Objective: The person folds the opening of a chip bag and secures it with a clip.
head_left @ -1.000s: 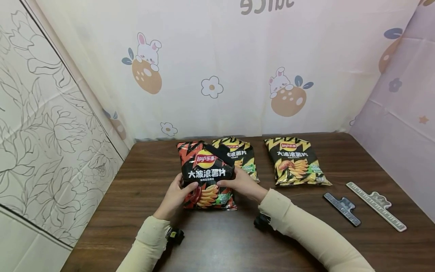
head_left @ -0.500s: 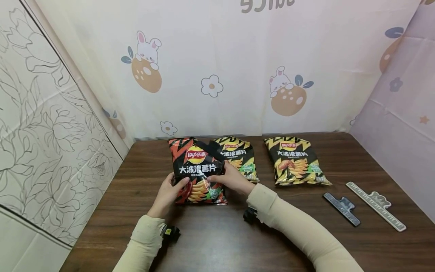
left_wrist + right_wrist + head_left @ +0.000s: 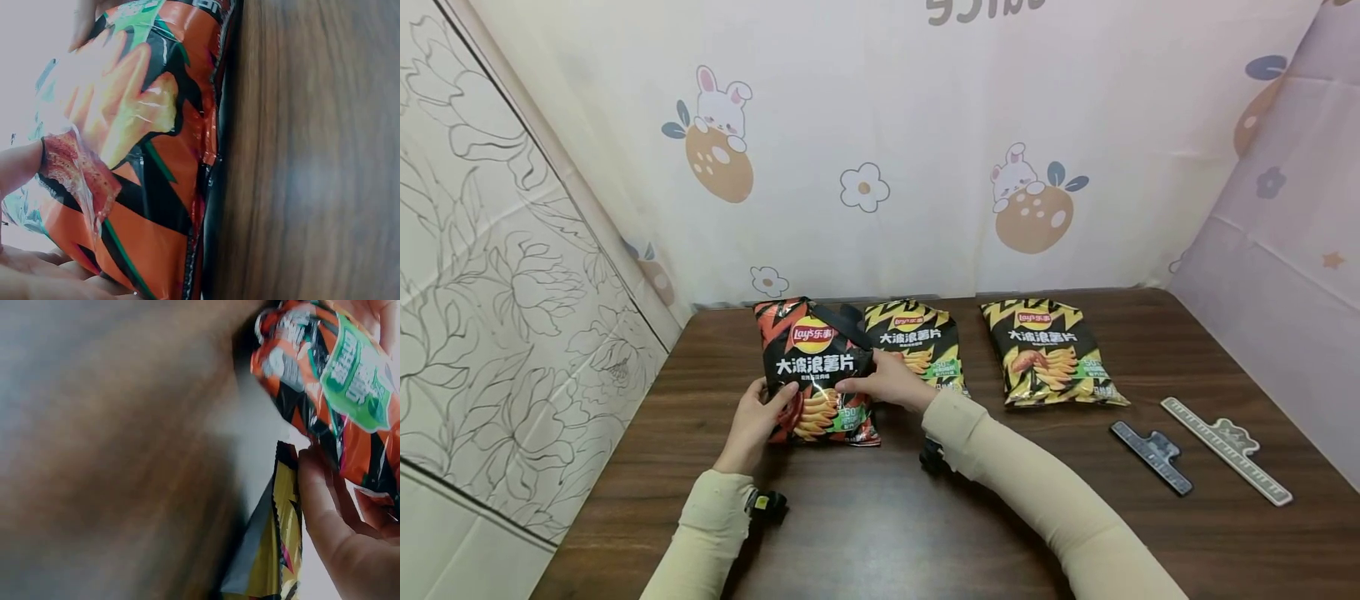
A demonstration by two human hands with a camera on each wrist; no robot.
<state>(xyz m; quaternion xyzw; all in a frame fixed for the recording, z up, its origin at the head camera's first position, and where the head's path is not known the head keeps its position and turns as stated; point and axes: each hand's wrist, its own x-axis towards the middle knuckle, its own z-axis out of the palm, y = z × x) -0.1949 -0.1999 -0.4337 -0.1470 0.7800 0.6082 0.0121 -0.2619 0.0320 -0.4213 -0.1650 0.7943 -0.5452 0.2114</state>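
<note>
A red and black bag of chips (image 3: 811, 363) is held upright or tilted back between both hands, at the table's back left. My left hand (image 3: 751, 425) grips its lower left side, with the thumb (image 3: 22, 165) on the front. From the right side, my right hand (image 3: 891, 382) grips the same bag, thumb on the front and fingers (image 3: 322, 500) behind. A black bag clip (image 3: 844, 323) lies slantwise across the bag's upper right corner. Whether the bag's bottom edge touches the table cannot be told.
Just right of the held bag is a yellow and black chip bag (image 3: 917, 337), partly covered by the right hand. Another yellow and black bag (image 3: 1048, 354) lies farther right. A dark grey clip (image 3: 1152, 457) and a longer whitish clip (image 3: 1227, 450) lie on the wooden table (image 3: 865, 525). A curtain rises behind.
Both hands have carried the red bag left and slightly toward the back, uncovering more of the middle yellow bag. The grip looks the same. Other bags and clips have stayed put.
</note>
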